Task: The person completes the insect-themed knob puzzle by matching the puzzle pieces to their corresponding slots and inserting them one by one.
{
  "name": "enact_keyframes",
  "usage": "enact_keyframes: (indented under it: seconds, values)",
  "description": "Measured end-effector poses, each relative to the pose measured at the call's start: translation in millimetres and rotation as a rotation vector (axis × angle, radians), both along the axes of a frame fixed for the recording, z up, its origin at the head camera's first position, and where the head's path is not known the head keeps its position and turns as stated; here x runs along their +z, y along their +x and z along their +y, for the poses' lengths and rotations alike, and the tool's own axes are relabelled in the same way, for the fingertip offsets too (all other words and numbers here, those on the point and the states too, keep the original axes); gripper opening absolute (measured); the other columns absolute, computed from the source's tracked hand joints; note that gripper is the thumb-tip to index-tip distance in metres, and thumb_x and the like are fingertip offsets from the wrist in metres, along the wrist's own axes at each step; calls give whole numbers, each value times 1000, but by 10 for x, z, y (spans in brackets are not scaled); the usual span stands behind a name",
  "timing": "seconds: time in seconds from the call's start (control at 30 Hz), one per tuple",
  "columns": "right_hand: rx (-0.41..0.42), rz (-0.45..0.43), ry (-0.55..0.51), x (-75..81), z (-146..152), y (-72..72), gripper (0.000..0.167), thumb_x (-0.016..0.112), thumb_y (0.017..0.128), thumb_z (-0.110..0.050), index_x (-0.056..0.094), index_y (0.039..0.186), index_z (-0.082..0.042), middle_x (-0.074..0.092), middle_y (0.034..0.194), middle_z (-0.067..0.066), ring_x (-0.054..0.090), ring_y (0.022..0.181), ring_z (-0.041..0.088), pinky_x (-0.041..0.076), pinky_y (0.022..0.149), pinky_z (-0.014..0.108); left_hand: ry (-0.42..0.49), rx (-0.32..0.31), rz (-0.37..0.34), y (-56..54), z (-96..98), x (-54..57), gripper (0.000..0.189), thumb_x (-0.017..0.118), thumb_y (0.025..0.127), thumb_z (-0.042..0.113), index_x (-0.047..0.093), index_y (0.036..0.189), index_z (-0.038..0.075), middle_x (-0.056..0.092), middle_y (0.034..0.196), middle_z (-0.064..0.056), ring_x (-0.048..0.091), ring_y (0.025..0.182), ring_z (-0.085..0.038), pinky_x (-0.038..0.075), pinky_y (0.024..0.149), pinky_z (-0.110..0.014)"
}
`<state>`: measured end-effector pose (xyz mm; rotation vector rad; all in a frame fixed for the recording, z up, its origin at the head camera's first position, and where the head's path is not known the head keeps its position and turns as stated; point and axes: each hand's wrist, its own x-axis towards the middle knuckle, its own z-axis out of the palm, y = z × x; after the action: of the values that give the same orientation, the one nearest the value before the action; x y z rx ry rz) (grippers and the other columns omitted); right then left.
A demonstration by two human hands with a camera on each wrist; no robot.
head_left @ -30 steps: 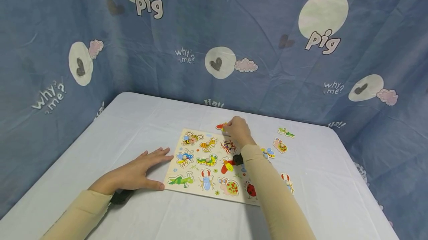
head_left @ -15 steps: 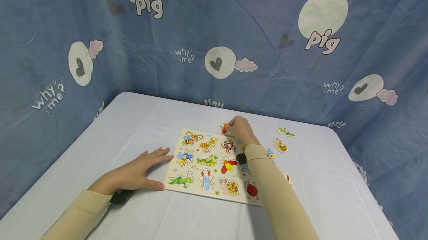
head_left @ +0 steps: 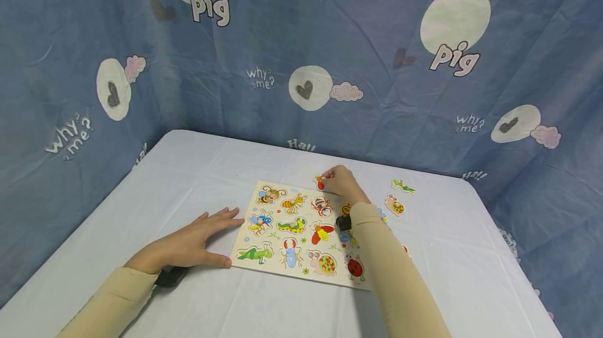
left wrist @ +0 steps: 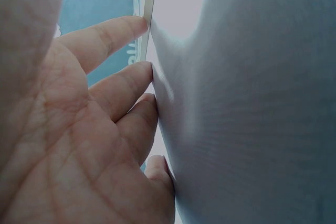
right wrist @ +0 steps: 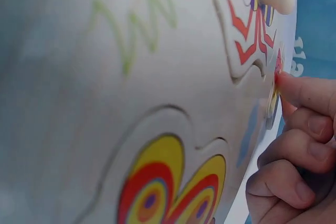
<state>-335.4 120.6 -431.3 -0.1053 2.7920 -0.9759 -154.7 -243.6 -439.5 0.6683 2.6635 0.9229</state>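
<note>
My right hand (head_left: 343, 183) pinches a red-winged insect puzzle piece (head_left: 319, 183) between thumb and fingers, just past the far edge of the wooden puzzle board (head_left: 278, 260). In the right wrist view, the index fingertip and thumb meet at this puzzle piece (right wrist: 274, 90), with the other fingers curled below. My left hand (head_left: 198, 241) rests on the table at the board's left side, fingers spread and fingertips against its edge. The left wrist view shows the palm (left wrist: 68, 140) and fingers by the board edge (left wrist: 149, 3). The right forearm hides part of the board's right side.
Knobbed pieces such as the spider (head_left: 322, 205) and caterpillar (head_left: 292, 225) sit in the board. Loose on the table (head_left: 471, 275) to the right lie a grasshopper piece (head_left: 403, 187) and a snail piece (head_left: 394, 205); others are partly behind the forearm. A blue printed curtain (head_left: 377, 118) stands behind.
My right hand has shifted slightly right and nearer, bringing the red-winged piece along. That piece has turned from lying sideways to pointing away. My left hand stays in place.
</note>
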Motion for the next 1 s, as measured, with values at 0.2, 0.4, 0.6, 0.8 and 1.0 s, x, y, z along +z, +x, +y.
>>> enact_keyframes:
  seconds: [0.2, 0.4, 0.6, 0.8, 1.0]
  values:
    - [34, -4, 0, -1, 34, 26, 23, 64, 108, -21, 75, 117, -2, 73, 107, 12, 59, 88, 21, 50, 82, 34, -6, 2, 1, -7, 8, -18, 97, 90, 79, 57, 52, 160, 19, 33, 176, -15, 22, 164, -48, 9, 129, -78]
    - [34, 11, -24, 24, 89, 41, 25, 64, 106, -21, 73, 120, -2, 72, 109, 12, 60, 90, 20, 52, 83, 33, -15, -1, 13, -17, 8, -14, 97, 90, 79, 57, 52, 160, 19, 34, 176, -15, 23, 164, -47, 10, 129, -78]
    - [45, -11, -58, 84, 155, 70, 26, 64, 106, -21, 72, 123, -2, 72, 113, 13, 59, 92, 20, 51, 80, 31, -23, -3, 16, -22, 3, -9, 97, 90, 80, 57, 52, 160, 19, 34, 176, -15, 23, 164, -48, 10, 128, -79]
    - [75, 6, -58, 136, 204, 151, 25, 65, 108, -22, 71, 122, -2, 71, 109, 13, 56, 87, 19, 48, 75, 29, -25, 5, 6, -12, 6, -3, 97, 90, 80, 57, 52, 160, 19, 33, 176, -16, 22, 164, -48, 10, 129, -78]
    - [81, 17, -60, 162, 232, 251, 25, 64, 109, -25, 70, 121, -4, 62, 95, 8, 52, 83, 18, 45, 69, 28, -19, 8, 2, 4, 11, 10, 97, 90, 79, 56, 52, 160, 19, 33, 176, -16, 22, 164, -48, 9, 129, -78]
